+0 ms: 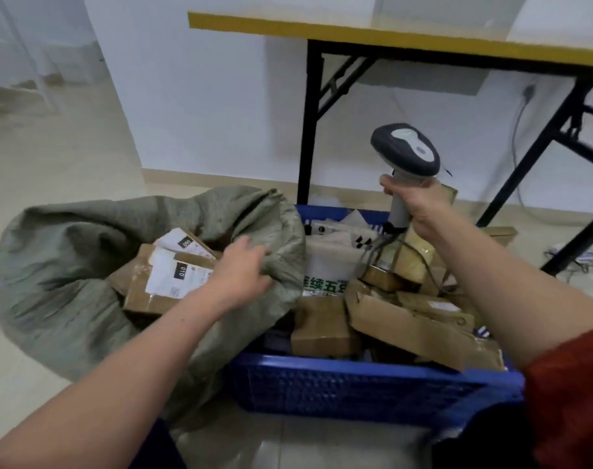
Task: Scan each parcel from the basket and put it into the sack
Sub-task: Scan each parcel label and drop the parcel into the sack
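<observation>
The left hand (241, 269) rests at the sack's (68, 265) mouth, fingers spread and holding nothing, beside a boxed parcel (163, 282) inside. The right hand (420, 204) has its fingers wrapped round the scanner (405, 150) above the basket (356, 370). Take a top parcel next, label facing up.

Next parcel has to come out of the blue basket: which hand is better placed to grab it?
Left. The left hand is empty, fingers relaxed at the sack mouth right beside the basket. The right hand grips the barcode scanner above the basket, so it is occupied.
</observation>
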